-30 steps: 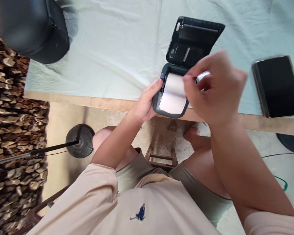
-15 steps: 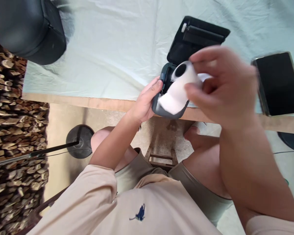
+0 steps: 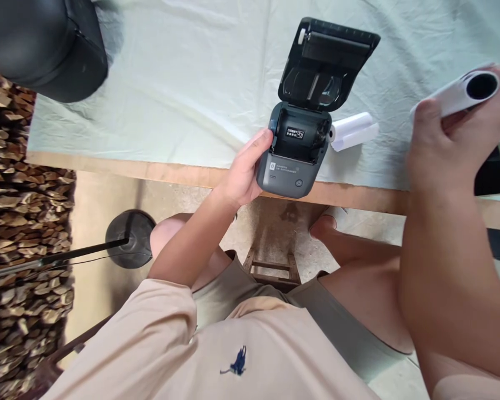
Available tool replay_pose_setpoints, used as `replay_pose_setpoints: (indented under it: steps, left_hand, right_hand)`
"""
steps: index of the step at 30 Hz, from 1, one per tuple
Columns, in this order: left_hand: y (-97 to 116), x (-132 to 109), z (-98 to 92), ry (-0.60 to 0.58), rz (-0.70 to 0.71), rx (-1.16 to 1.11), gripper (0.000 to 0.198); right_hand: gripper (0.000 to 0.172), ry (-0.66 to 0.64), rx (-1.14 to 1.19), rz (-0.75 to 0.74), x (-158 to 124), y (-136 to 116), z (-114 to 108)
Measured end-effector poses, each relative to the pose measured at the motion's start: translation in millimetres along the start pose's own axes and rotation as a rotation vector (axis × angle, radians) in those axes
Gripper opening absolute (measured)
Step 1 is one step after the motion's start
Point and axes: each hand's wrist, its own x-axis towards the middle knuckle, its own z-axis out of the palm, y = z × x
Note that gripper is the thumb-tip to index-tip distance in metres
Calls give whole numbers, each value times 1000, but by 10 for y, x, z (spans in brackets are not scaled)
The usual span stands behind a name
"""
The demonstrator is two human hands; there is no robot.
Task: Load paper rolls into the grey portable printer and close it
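Note:
My left hand [image 3: 250, 164] grips the left side of a dark grey portable label printer [image 3: 286, 176] at the table's front edge. The printer's black lid [image 3: 329, 64] stands swung open to the back, and its paper bay [image 3: 295, 133] has a small printed label inside and no roll. Over to the right, my right hand [image 3: 454, 133] is closed around a white paper roll [image 3: 452, 97] with a dark hollow core. A second, thinner white paper roll [image 3: 354, 130] lies on the cloth just right of the printer, its end partly unrolled.
A black rounded case [image 3: 45, 50] stands at the table's left back. A phone [image 3: 494, 175] lies at the right, mostly hidden by my right hand. The table carries a pale cloth [image 3: 183, 83] and a wooden front edge [image 3: 158, 175]. A lamp-like stand with a round base [image 3: 129, 244] is on the floor.
My right hand has carried the white paper roll away from above the printer to the right, over the phone. The bay and the thinner roll now show. My left hand still holds the printer.

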Motion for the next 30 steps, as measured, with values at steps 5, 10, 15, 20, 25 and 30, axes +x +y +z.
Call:
replay_pose_setpoints:
  steps: [5, 10, 15, 20, 25, 30]
  left_hand:
    - [-17, 23, -22, -3, 18, 42, 30]
    - [-11, 16, -13, 24, 7, 54, 29]
    - [-5, -12, -29, 21, 21, 57, 28]
    - [-17, -17, -75, -61, 6, 36, 26]
    - [-19, -9, -77, -59, 4, 34, 26]
    - [-14, -6, -66, -25, 8, 82, 30]
  right_hand:
    - [60, -66, -322, -72, -38, 138, -104]
    - [52, 21, -231, -571, -276, -216, 56]
    - [43, -334, -489, -223, -438, -429, 399]
    - [28, -375, -389, -106, -355, -271, 513]
    - [38, -227, 87, 48, -188, -245, 502]
    - [45, -372, 760, 486, -30, -292, 471]
